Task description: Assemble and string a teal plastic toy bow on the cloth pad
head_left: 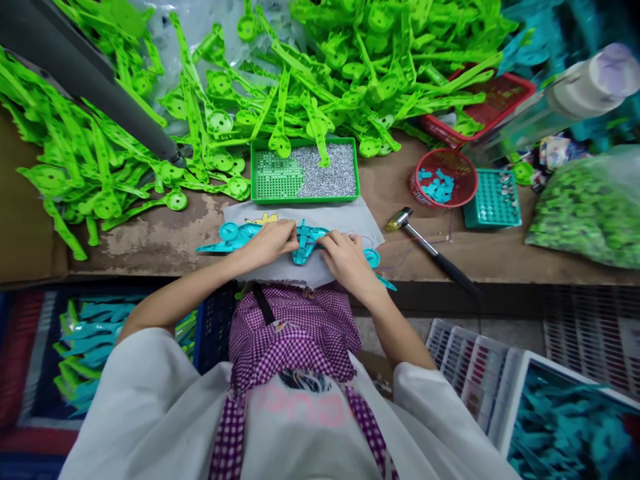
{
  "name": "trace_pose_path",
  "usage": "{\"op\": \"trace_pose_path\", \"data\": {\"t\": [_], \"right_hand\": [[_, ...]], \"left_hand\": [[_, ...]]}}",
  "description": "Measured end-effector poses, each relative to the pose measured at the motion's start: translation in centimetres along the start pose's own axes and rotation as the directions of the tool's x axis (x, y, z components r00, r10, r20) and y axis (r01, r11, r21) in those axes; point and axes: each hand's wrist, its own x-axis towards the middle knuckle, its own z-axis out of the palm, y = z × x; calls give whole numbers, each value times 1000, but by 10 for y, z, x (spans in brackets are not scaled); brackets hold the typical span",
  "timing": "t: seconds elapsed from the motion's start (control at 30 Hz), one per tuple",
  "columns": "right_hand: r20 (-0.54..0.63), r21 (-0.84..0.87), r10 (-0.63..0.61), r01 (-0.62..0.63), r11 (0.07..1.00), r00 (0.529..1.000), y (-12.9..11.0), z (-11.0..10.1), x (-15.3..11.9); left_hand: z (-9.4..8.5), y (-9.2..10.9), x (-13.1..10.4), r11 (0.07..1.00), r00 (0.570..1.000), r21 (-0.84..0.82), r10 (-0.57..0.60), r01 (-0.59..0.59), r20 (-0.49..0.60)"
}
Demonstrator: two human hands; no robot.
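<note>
A long teal plastic piece (303,248) lies across a pale cloth (361,219) at the table's front edge, its round ends showing to both sides. My left hand (273,241) is closed on it left of its middle, thumb and fingers pressed together. On the other side of the middle, my right hand (345,257) has its fingers bent on the same piece. What lies under my fingertips is hidden. Just behind the cloth stands a green tray (277,200) of small metal parts (330,175).
Bright green plastic parts (300,73) are heaped across the back. To the right are a hammer (435,252), a red basket (444,160) of teal bits, a teal basket (493,199) and a bag of green pieces (590,207). A grey bar (100,80) slants down at the left.
</note>
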Motion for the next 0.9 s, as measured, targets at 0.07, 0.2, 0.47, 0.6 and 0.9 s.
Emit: {"op": "trace_pose_path", "data": {"t": [0.07, 0.2, 0.47, 0.6, 0.9], "right_hand": [[-19, 43, -30, 31, 999, 999, 5, 2, 2], [-106, 167, -78, 95, 981, 991, 20, 11, 7], [-23, -101, -248, 245, 964, 968, 30, 14, 6], [-24, -75, -316, 313, 947, 949, 37, 10, 3], [92, -184, -230, 243, 952, 969, 20, 7, 13]], "left_hand": [[-4, -5, -2, 998, 998, -6, -58, 58, -3], [-17, -16, 3, 977, 978, -117, -163, 179, 131], [-23, -4, 0, 981, 984, 151, -140, 123, 111], [-23, -2, 0, 973, 984, 203, -136, 111, 118], [-23, -11, 2, 987, 988, 156, -61, 39, 143]]}}
